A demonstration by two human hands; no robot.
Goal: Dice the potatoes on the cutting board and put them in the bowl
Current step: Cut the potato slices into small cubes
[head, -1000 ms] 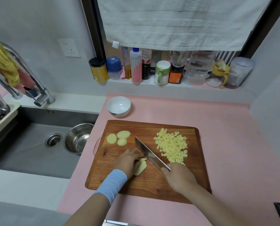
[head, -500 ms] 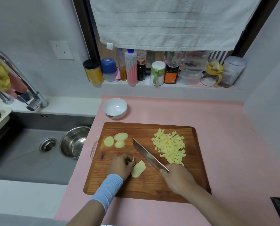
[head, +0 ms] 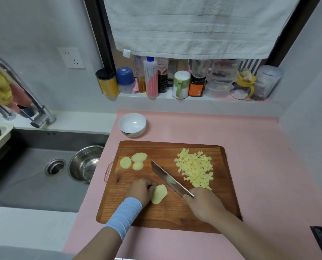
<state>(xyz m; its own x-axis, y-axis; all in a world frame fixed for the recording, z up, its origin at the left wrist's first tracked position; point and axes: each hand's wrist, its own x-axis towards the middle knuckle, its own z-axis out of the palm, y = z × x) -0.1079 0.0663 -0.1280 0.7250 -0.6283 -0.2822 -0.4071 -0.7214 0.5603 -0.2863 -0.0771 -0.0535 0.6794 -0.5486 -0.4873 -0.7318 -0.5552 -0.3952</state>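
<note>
Pink matting covered the counter [head: 250, 147] beside a steel sink [head: 25, 181], and a wooden cutting board [head: 175, 216] lay on it under both hands. The left hand [head: 140, 191], with a pale blue cuff at the wrist, had its fingers curled and tucked against the left edge of a potato slab [head: 159, 194], holding it flat on the wood. The right hand [head: 203, 203] was wrapped around the handle of a cleaver [head: 167, 178], whose blade ran away from that hand, forward and to the left.

The slab lay between the two hands, touching the left and just left of the blade. Its long axis ran from near-left to far-right, so it crossed the line of the blade rather than following it. Whether the edge rested on the board or hung just above it could not be told. A cut into strips looked like the step in hand, with the right hand doing the work and the left needing to keep its knuckles back.

Diced potato [head: 194, 169] sat heaped ahead of the right hand. Three uncut slices [head: 133, 162] waited ahead of the left hand. The white bowl [head: 132, 122] stood off the board, well beyond the left hand, with nothing in it, so much of the task looked undone.
</note>
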